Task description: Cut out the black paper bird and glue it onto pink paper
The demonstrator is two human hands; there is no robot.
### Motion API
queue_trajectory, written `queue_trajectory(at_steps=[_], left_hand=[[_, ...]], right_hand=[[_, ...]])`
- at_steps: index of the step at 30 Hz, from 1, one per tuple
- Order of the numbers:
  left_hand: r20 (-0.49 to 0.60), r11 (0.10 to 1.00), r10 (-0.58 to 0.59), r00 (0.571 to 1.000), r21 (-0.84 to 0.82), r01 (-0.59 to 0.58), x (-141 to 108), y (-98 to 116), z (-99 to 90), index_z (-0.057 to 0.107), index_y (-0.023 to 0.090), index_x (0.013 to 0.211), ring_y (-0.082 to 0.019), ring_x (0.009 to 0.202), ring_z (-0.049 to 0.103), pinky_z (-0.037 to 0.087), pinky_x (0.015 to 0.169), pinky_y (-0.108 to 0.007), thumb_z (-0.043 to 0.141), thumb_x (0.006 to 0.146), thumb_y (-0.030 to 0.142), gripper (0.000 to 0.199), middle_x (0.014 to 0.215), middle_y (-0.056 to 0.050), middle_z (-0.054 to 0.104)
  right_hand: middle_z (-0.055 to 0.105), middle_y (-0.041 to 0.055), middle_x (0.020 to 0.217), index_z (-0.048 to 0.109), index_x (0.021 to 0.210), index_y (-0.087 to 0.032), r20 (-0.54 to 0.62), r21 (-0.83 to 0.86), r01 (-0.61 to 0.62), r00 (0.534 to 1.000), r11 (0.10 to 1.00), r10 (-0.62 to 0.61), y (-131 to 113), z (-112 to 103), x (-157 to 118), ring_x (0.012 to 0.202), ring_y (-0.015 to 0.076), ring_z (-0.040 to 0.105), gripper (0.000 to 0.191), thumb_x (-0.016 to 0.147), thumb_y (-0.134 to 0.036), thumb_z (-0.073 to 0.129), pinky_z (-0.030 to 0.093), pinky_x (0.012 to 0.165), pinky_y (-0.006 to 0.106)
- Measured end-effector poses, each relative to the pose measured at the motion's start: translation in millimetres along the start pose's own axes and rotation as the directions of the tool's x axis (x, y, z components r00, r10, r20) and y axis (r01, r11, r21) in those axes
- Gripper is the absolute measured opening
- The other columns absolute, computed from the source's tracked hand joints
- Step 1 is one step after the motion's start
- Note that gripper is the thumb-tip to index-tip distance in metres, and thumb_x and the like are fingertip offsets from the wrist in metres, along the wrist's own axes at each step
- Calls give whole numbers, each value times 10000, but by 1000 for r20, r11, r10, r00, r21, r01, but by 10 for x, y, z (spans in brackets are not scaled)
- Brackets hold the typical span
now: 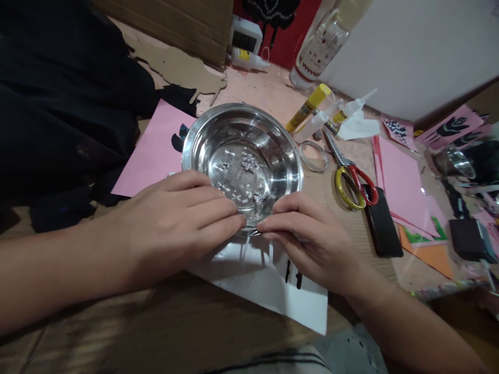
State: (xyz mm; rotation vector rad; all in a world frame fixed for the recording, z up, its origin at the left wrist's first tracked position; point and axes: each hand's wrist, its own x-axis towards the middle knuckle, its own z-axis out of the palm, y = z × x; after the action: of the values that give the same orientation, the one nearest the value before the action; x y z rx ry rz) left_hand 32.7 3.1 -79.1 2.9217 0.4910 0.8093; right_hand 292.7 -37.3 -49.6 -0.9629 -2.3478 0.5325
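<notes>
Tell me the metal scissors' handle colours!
Yellow loop handle and red loop handle, seen best in the head view.

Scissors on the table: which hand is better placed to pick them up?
Probably the right hand: it is nearer the scissors, which lie on its side of the metal bowl. The left hand is farther off, beyond the right.

The bowl (281, 150) is silver, the card (146, 156) pink, the sheet (307, 306) white, the scissor handles (354, 174) red and yellow.

1. The left hand (183, 223) and right hand (312, 234) were bare.
2. The 2 forearms (70, 270) were uncovered as far as they showed.
3. A pale garment (312, 354) bore dark, curving stripes at the lower edge.
</notes>
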Motion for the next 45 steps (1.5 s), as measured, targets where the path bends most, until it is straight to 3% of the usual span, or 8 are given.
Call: queue_trajectory(at_steps=[9, 14, 18, 21, 24, 29, 33, 45], left_hand=[[-46, 999, 41, 998, 16, -41, -3, -47, 31, 605, 181, 1198, -205, 881, 721, 465, 824, -393, 308, 1083, 125, 323, 1016, -53, 800], [26, 996, -3, 1000, -84, 5, -33, -53, 64, 599, 161, 1262, -223, 920, 703, 439, 863, -395, 397, 1071, 130, 280, 1098, -78, 777], [-6, 995, -40, 999, -94, 39, -47, -32, 77, 641, 175, 1214, -217, 853, 686, 432, 859, -389, 468, 1066, 160, 228, 1023, -54, 762], [-29, 994, -47, 998, -98, 44, -51, -53, 85, 653, 188, 1229, -197, 891, 691, 451, 881, -362, 375, 1093, 152, 312, 1049, -48, 766], [-58, 998, 21, 998, -53, -24, -38, -110, 118, 678, 203, 1208, -186, 838, 698, 480, 825, -332, 455, 1068, 169, 266, 1010, -28, 781], [-150, 1000, 23, 988, -5, -24, 44, -92, 178, 700, 197, 1079, -162, 744, 683, 485, 754, -303, 512, 1063, 194, 189, 903, -5, 776], [-222, 1000, -14, 975, -12, 12, 105, 3, 187, 696, 212, 1019, -159, 716, 661, 477, 733, -301, 476, 1082, 207, 229, 853, 7, 761], [-143, 1000, -11, 990, 19, 14, 50, 21, 179, 676, 196, 1063, -204, 736, 663, 464, 745, -354, 472, 1097, 335, 249, 891, -36, 762]], right_hand=[[633, 35, 961, 730, 1033, -160, 17, 110, -2, 1000, 994, 0, -2, -57, -1, 888, 146, 628, 77, 1017, -185, 660, 532, 786, 271], [669, 34, 992, 744, 1085, -224, -131, 108, -38, 990, 993, 52, 54, -243, -20, 925, 173, 650, 135, 967, -163, 716, 555, 822, 300], [717, 29, 974, 746, 1016, -265, -400, -13, -217, 896, 976, 194, 258, -505, -76, 943, 212, 679, 145, 938, -148, 709, 556, 849, 361], [778, 45, 975, 758, 964, -228, -259, -122, -479, 861, 869, 438, 416, -638, -126, 938, 227, 724, 86, 925, -182, 696, 575, 844, 364], [815, 33, 952, 788, 939, -225, -114, -227, -600, 799, 767, 590, 559, -728, -176, 906, 217, 755, 94, 932, -224, 694, 581, 830, 332], [789, 102, 1163, 744, 1171, -195, -335, -342, -739, 672, 580, 660, 884, -982, -347, 1072, 251, 731, 235, 997, -205, 586, 539, 934, 360], [748, 228, 1210, 738, 1194, -108, -374, -396, -805, 581, 442, 723, 1134, -1121, -500, 1112, 329, 720, 290, 917, -131, 654, 519, 933, 376], [781, 167, 1143, 696, 1295, -134, -350, -294, -814, 579, 500, 736, 1268, -1064, -613, 957, 304, 739, 487, 811, -190, 711, 549, 831, 354]])
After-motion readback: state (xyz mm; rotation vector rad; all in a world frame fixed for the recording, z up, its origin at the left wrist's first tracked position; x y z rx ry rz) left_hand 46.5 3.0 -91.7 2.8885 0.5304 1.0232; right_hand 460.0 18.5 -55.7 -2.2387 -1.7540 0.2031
